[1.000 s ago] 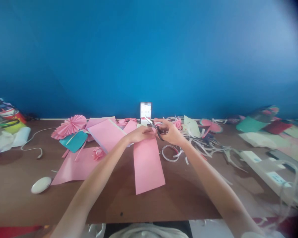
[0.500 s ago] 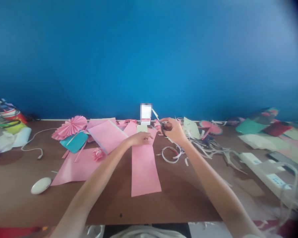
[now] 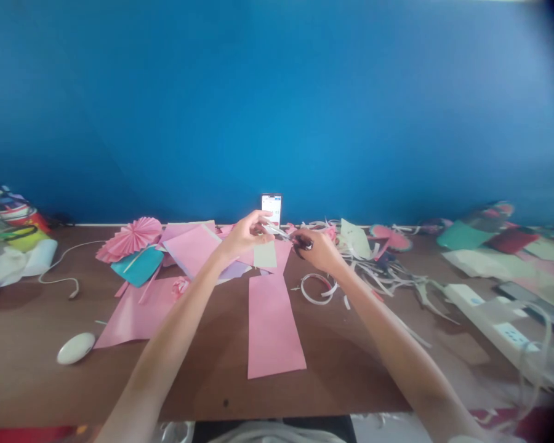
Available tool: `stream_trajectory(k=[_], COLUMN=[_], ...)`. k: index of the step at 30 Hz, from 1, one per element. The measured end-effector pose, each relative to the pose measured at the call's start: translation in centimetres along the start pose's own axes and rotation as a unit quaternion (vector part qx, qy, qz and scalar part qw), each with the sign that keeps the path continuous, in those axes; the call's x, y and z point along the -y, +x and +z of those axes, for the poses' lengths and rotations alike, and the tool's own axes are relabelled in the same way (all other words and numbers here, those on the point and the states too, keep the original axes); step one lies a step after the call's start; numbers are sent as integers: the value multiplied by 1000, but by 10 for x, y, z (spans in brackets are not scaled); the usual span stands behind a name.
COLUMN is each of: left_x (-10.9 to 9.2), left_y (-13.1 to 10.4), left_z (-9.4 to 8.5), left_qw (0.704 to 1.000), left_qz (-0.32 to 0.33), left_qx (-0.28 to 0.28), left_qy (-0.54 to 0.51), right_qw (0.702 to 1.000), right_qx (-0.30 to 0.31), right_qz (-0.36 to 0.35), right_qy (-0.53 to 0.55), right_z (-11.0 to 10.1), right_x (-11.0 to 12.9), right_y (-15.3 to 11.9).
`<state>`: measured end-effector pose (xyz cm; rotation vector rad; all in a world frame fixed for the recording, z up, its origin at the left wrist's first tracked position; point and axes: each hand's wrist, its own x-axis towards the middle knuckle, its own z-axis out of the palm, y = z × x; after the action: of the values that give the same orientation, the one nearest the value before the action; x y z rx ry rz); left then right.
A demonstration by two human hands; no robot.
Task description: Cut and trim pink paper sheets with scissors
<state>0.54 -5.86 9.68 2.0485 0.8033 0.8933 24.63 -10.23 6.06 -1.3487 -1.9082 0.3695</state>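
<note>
My right hand [image 3: 317, 247] is closed on the dark handles of a pair of scissors [image 3: 279, 232], whose pale blades point left. My left hand [image 3: 249, 234] is raised at the blade end, with thumb and fingers curled around the blades; the exact contact is blurred. Under the hands lies a small pale green paper piece [image 3: 264, 255] on pink paper. Closer to me, a pink paper strip [image 3: 276, 326] lies flat on the table. An upright phone [image 3: 271, 203] with a lit screen stands behind my left fingers.
Left are a pink paper fan [image 3: 136, 237], a teal paper piece [image 3: 138, 266], pink sheets [image 3: 138, 311] and a white oval mouse-like object [image 3: 76, 349]. A white ring [image 3: 317, 289], tangled paper strips [image 3: 388, 277] and a power strip [image 3: 508, 332] lie right. A blue wall [image 3: 277, 111] rises behind.
My left hand has lifted off the pink paper and moved up to the scissors. The scissors have tilted from steep to nearly level. The front pink strip has shifted slightly toward me.
</note>
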Motion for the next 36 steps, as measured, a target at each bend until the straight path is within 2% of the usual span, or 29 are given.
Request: stream_trajectory(k=[7,20,26,33,36], left_x=[-2,1,3,14,14], left_y=[-1,1,1,4,4], left_z=[3,7,8,14,16], left_qw=[995,991,991,989,989], left_qz=[38,73,43,16,10], left_qx=[12,-1,10,34,32], left_qy=[97,113,125,143,145], right_qw=[996,975,967,944,946], right_qx=[36,32,35,76,74], right_qz=[-11,-8,-23,-47,-51], right_qy=[-76,-218,-250,-318,-311], right_z=[-2,-5,-3,-5,-7], right_x=[9,10,9,7,4], right_y=[-3,-4,-3,-3,-3])
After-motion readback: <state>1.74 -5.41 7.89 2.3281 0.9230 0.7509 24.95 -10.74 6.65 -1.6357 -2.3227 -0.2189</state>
